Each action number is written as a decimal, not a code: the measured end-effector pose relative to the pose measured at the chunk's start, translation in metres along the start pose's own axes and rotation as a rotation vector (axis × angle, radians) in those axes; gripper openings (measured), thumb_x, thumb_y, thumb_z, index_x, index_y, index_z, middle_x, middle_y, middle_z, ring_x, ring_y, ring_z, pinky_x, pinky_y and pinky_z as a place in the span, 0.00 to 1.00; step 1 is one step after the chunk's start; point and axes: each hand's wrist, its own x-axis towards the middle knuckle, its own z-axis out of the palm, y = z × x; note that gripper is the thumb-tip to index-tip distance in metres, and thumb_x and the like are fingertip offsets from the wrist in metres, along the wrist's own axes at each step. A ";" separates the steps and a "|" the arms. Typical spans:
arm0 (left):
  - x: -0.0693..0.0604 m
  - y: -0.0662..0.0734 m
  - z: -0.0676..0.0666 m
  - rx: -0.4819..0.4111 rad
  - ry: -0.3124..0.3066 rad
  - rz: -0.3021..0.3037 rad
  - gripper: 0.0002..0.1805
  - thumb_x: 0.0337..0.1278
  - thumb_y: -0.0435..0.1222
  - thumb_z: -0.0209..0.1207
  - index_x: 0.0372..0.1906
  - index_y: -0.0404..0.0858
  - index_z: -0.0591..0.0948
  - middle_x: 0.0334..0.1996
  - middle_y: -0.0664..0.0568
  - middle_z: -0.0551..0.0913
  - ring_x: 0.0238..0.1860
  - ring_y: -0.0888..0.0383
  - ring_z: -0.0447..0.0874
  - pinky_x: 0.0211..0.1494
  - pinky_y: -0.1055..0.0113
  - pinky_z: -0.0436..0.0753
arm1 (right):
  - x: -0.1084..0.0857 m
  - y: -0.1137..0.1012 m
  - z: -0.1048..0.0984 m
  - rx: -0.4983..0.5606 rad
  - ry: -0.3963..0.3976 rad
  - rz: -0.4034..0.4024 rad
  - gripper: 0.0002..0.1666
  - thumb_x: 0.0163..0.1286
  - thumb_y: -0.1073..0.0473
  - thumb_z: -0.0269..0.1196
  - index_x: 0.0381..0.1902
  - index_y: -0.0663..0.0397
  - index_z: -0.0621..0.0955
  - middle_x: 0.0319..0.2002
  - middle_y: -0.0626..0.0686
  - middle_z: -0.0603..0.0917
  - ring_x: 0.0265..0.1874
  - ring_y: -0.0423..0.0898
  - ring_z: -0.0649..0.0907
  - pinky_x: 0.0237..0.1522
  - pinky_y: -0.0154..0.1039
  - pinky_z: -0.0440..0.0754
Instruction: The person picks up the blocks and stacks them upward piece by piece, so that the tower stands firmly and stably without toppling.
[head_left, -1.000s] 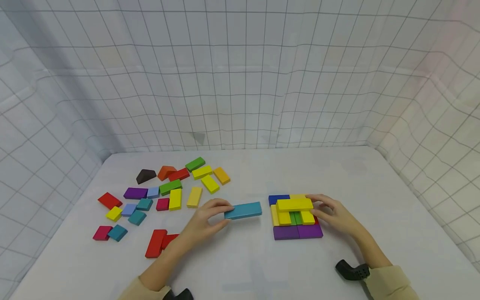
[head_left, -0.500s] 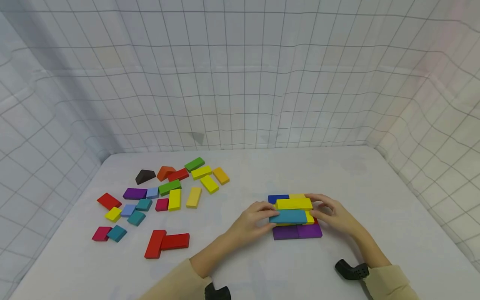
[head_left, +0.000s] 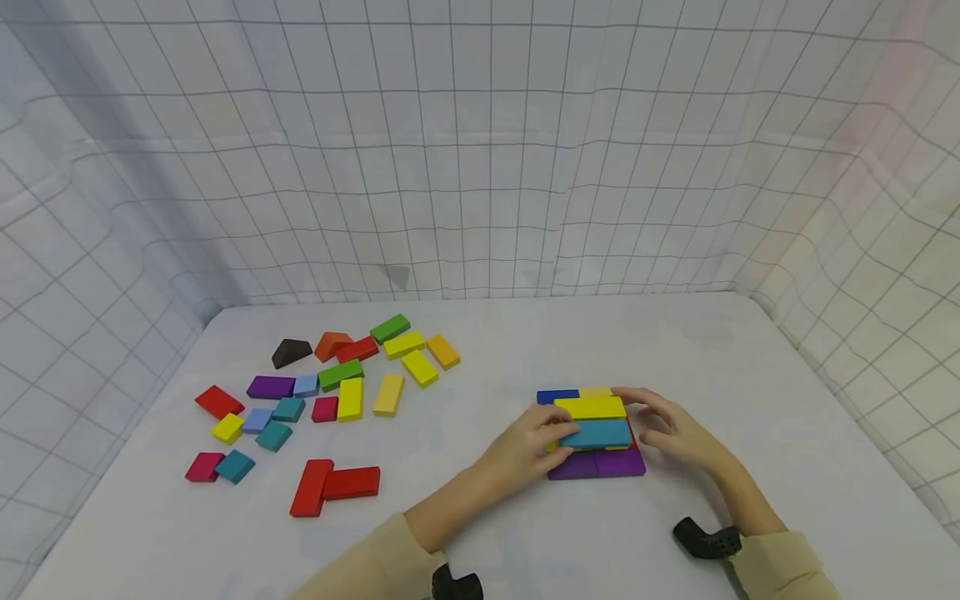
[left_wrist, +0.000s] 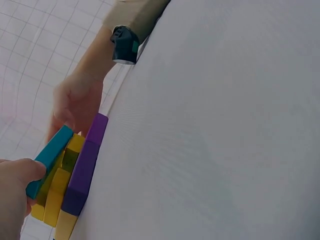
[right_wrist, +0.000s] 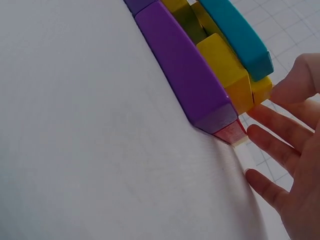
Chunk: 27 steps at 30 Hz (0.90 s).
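The left hand [head_left: 517, 454] pinches the left end of a teal block [head_left: 600, 434] between thumb and fingers, over the front of a low layered stack. Beside it on top of the stack lies a yellow block [head_left: 592, 407]; purple blocks [head_left: 622, 463] form the front bottom edge. In the left wrist view the teal block [left_wrist: 50, 159] rests against the upper yellow layer. The right hand [head_left: 678, 433] is at the stack's right side with loosely bent fingers. From the right wrist, its thumb and fingers [right_wrist: 280, 125] are beside the yellow block ends.
Many loose blocks lie on the left half of the white table [head_left: 480, 533], among them two touching red blocks [head_left: 351, 483], a black block [head_left: 291, 352], a purple block [head_left: 271, 387] and a green block [head_left: 391, 327]. Gridded white cloth [head_left: 487, 167] surrounds the table.
The left hand has carried the teal block rightward from beside the stack to over its front part. The right hand's thumb has drawn slightly away from the stack.
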 end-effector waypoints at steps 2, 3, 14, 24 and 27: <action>0.001 0.001 0.000 0.039 0.001 0.019 0.15 0.54 0.37 0.61 0.47 0.37 0.82 0.47 0.48 0.75 0.46 0.58 0.72 0.50 0.77 0.73 | 0.000 0.000 -0.001 0.014 -0.013 0.000 0.34 0.53 0.71 0.53 0.62 0.62 0.66 0.61 0.61 0.69 0.59 0.34 0.66 0.55 0.38 0.70; 0.001 0.001 0.001 0.056 0.003 0.027 0.15 0.54 0.37 0.61 0.47 0.37 0.82 0.47 0.48 0.75 0.45 0.58 0.72 0.50 0.77 0.73 | 0.000 0.000 -0.001 0.021 -0.019 -0.002 0.35 0.54 0.70 0.54 0.63 0.62 0.65 0.61 0.61 0.68 0.59 0.34 0.66 0.56 0.38 0.69; 0.001 0.000 0.004 0.160 0.049 0.026 0.15 0.51 0.40 0.63 0.45 0.41 0.83 0.44 0.51 0.77 0.45 0.58 0.74 0.52 0.69 0.74 | -0.002 -0.003 0.000 -0.022 -0.021 0.097 0.37 0.56 0.63 0.64 0.64 0.54 0.65 0.63 0.54 0.67 0.58 0.37 0.66 0.57 0.37 0.67; 0.001 -0.005 0.005 -0.127 -0.049 -0.292 0.35 0.48 0.48 0.64 0.61 0.40 0.69 0.62 0.45 0.65 0.62 0.52 0.64 0.63 0.61 0.67 | -0.001 -0.003 0.002 -0.021 0.008 0.078 0.37 0.53 0.67 0.66 0.62 0.56 0.67 0.61 0.58 0.69 0.56 0.36 0.68 0.55 0.34 0.69; 0.001 -0.007 0.005 -0.223 -0.089 -0.362 0.37 0.47 0.49 0.64 0.64 0.41 0.67 0.63 0.47 0.65 0.63 0.52 0.63 0.64 0.60 0.66 | -0.001 -0.004 0.002 -0.038 0.003 0.084 0.37 0.53 0.67 0.65 0.62 0.56 0.67 0.61 0.57 0.69 0.56 0.34 0.67 0.55 0.34 0.69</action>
